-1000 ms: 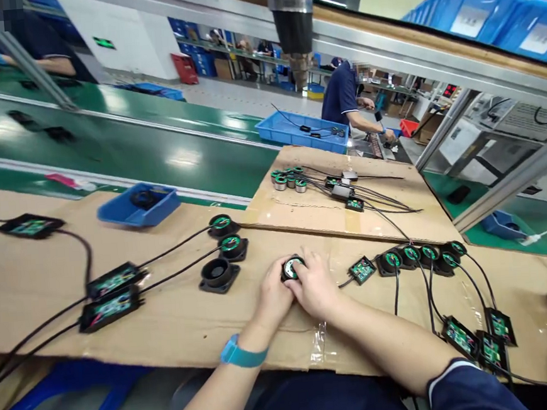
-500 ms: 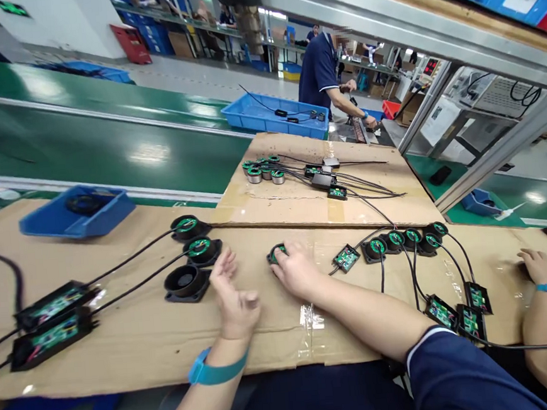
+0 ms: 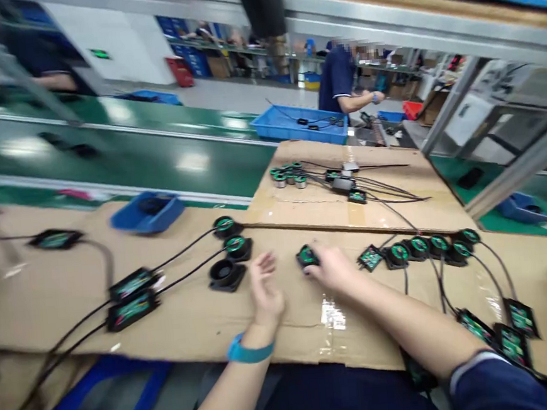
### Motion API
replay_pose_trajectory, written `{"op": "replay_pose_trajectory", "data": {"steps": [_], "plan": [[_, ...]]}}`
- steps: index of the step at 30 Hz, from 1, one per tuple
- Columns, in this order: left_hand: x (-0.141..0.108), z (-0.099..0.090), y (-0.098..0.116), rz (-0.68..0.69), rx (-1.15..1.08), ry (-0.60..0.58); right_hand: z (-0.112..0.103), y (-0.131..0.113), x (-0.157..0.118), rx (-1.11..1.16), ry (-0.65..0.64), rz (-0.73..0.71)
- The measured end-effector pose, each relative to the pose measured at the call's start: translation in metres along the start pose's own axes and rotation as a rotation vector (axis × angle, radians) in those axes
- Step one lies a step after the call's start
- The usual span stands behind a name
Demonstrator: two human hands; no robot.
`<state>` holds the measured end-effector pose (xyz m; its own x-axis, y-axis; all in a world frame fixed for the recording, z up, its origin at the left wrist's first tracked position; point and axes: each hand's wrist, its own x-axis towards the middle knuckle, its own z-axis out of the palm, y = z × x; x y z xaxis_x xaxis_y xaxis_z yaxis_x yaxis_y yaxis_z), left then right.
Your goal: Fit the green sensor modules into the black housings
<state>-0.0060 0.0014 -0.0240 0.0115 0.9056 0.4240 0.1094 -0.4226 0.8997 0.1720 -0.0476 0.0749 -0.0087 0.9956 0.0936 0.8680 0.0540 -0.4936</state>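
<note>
Gripping a round black housing (image 3: 301,263), fitted with a green circuit board (image 3: 309,254), in the right hand (image 3: 331,265). Pinched from the right side, between the thumb on the near side and fingers bent around the far side, at a spread no wider than the piece. Placed closer to the far edge of the cardboard-covered workbench (image 3: 287,324) than to its near edge, midway between the two groups of cabled parts; too blurred to tell whether resting on the surface or slightly lifted.

Holding nothing in the left hand (image 3: 267,291): loosely opened, with softly curled fingers and thumb clear of them, between the gripped piece and a hollow black housing (image 3: 226,274). Followed, nearer the far edge, by two cabled housings (image 3: 237,248), wired to a pair of black boxes (image 3: 132,307) farther left, and by a blue tray (image 3: 147,213) right at that far edge.

Flanked on the right by a small circuit box (image 3: 370,257), by a cluster of round housings (image 3: 419,247) along the far edge, and by open circuit boxes (image 3: 511,343) toward the near edge.
</note>
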Motion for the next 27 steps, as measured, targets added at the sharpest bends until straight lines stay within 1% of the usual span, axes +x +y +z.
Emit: {"op": "replay_pose_trajectory", "data": {"steps": [3,6,8,9,12,17,19,20,21,22,23,24,25,26,27], "plan": [[-0.004,0.002,0.011,-0.001,0.068,-0.123,-0.009,0.016,-0.007,0.079,0.078,0.016],[-0.006,0.005,0.02,0.075,0.135,-0.195,-0.003,0.027,-0.009,0.05,0.078,-0.091],[-0.007,0.006,0.024,0.114,0.153,-0.207,0.004,0.028,-0.007,-0.002,0.042,-0.155],[-0.007,0.005,0.025,0.124,0.157,-0.205,0.007,0.028,-0.005,-0.03,0.023,-0.162],[-0.006,0.004,0.023,0.141,0.148,-0.207,0.012,0.024,0.001,-0.09,-0.019,-0.127],[-0.006,0.004,0.013,0.153,0.176,-0.252,0.024,0.018,0.01,-0.123,-0.025,-0.087],[-0.005,0.004,0.01,0.156,0.175,-0.242,0.027,0.018,0.014,-0.114,-0.022,-0.093],[-0.004,0.004,0.009,0.154,0.16,-0.219,0.026,0.019,0.015,-0.089,-0.006,-0.1],[-0.002,0.004,0.009,0.149,0.139,-0.185,0.02,0.019,0.014,-0.043,0.029,-0.112],[-0.001,0.004,0.011,0.145,0.119,-0.141,0.011,0.019,0.01,0.022,0.091,-0.127],[0.0,0.006,0.015,0.149,0.103,-0.093,-0.003,0.018,0.003,0.099,0.186,-0.138],[-0.001,0.008,0.019,0.163,0.093,-0.051,-0.023,0.017,-0.007,0.179,0.305,-0.148],[-0.002,0.012,0.025,0.188,0.085,-0.026,-0.047,0.016,-0.02,0.254,0.44,-0.154],[-0.003,0.019,0.032,0.224,0.079,-0.031,-0.074,0.015,-0.036,0.32,0.583,-0.154],[-0.006,0.028,0.04,0.269,0.077,-0.07,-0.105,0.014,-0.053,0.363,0.71,-0.157]]}}
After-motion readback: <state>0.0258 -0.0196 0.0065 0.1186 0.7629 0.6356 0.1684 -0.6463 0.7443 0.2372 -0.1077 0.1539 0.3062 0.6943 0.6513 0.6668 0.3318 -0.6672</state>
